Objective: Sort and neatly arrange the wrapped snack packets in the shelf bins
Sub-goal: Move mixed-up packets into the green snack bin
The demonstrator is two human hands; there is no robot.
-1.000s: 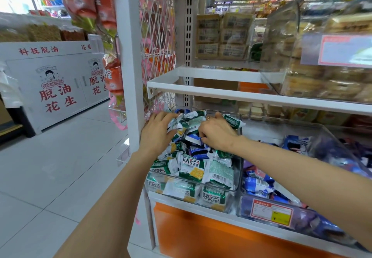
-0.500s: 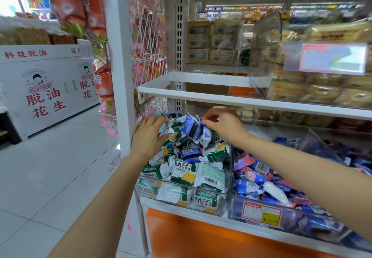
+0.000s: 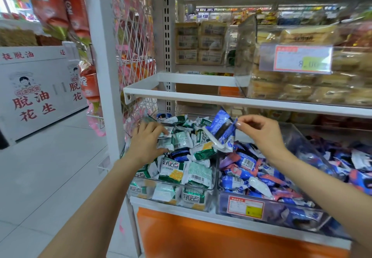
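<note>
A: Left side?
B: White cabinet (image 3: 40, 88), red lettering; red bags (image 3: 60, 6) hanging above.
A: Centre?
B: Wire mesh panel (image 3: 132, 42), white post (image 3: 104, 56). Brown boxes (image 3: 199, 42) stacked behind. Orange panel (image 3: 201, 237) below, pale floor tiles (image 3: 50, 177).

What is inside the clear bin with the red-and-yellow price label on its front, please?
The clear bin holds a loose heap of blue packets mixed with pink packets. Lower layers are buried, and the forearm covers part of the heap.

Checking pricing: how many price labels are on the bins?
2: the upper label on the pastry bin, the lower label on the blue-packet bin. More may be out of frame.
</note>
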